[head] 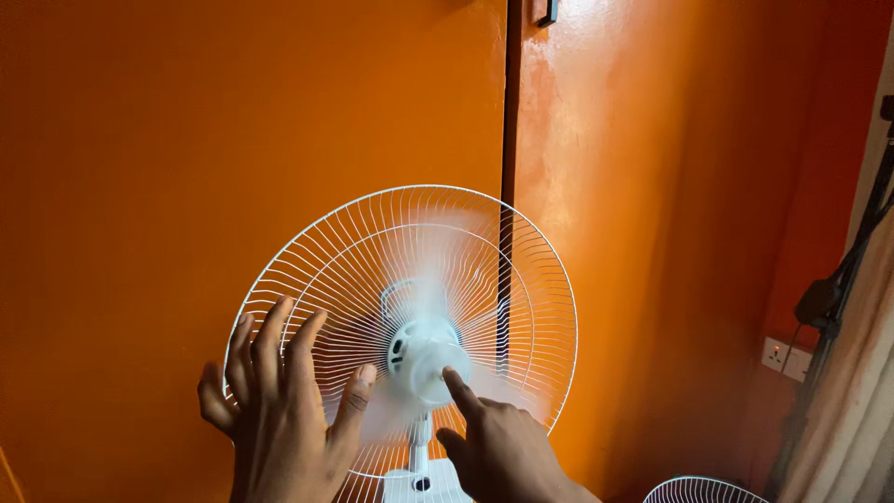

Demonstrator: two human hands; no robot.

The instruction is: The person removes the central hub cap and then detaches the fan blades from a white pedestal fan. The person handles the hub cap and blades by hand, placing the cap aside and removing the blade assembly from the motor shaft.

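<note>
Hands at a white stand fan (410,326), seen from the head camera; left hand (279,410) spread wide, fingers fanned and slightly curled, palm turned toward the wire rear guard (307,261) at its lower left, grasping nothing; whether the fingertips touch the wires, cannot tell; right hand (494,447) mostly closed with the index finger (458,387) stretched out, its tip on or just at the round white hub (424,359) in the fan's middle; nothing held in it either. Fan blades (438,279) show only as a pale blur across the guard, so they are turning; no front grille visible over them. White pole and part of the base housing (419,475) show below the hub, between the two hands.

Behind the fan: orange painted wall (168,140) on the left, a glossier orange panel (652,140) on the right, a dark vertical gap (509,112) between them running down behind the guard. Low on the right, a white wall socket (785,358) with a small red light; a dark cable and plug (824,298) hang near it along a pale frame at the picture's edge. At the bottom right corner, the top of another white wire grille (703,489), well apart from the fan.

Count: two hands; one fan on its pole; two wire grilles in all; one socket.
</note>
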